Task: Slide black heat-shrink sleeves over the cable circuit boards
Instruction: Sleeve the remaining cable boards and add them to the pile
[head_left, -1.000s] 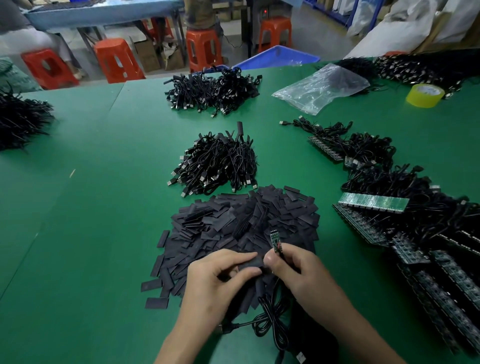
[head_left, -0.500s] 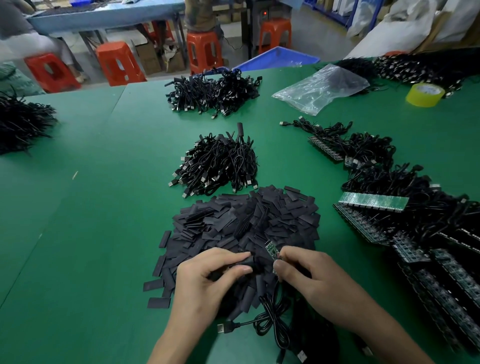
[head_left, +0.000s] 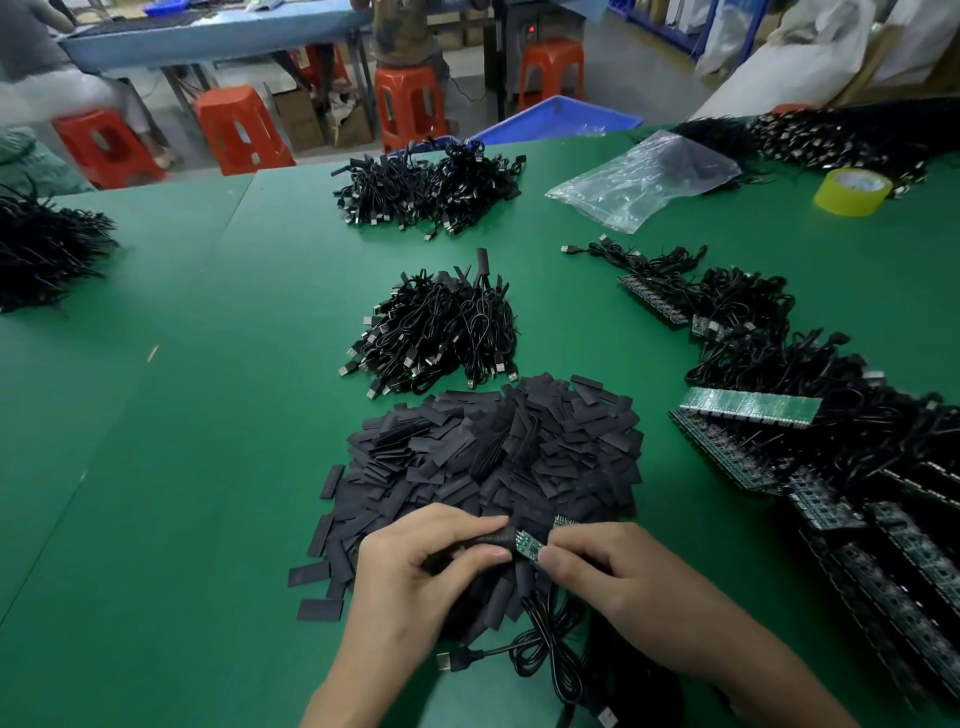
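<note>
Two hands work at the bottom centre of the frame, just above the near edge of one sleeve pile (head_left: 493, 457), whose pieces are too many to count. The left hand (head_left: 431, 566) pinches one sleeve (head_left: 491, 538) between thumb and curled fingers. The right hand (head_left: 618, 571) pinches the right end of one green board (head_left: 530, 543). The board's left end meets the sleeve's mouth, and I cannot tell whether it is inside. One cable (head_left: 545, 654) loops on the counter (head_left: 182, 467) below the hands, its plug pointing left.

Four cable heaps are in view: one in the centre (head_left: 441, 332) just behind the sleeve pile, one at top centre (head_left: 431, 187), one at the left edge (head_left: 47, 249) and one at the upper right (head_left: 841, 140). A band of boards with cables (head_left: 779, 415) runs down the right side, close to the right forearm. One plastic bag (head_left: 644, 182) and one tape roll (head_left: 852, 191) lie at the upper right.

Green surface shows widely from the sleeve pile to the left edge, and a narrower strip separates the pile from the boards on the right. Beyond the counter's far edge stand at least four orange stools (head_left: 241, 130) and one blue bin (head_left: 561, 122).
</note>
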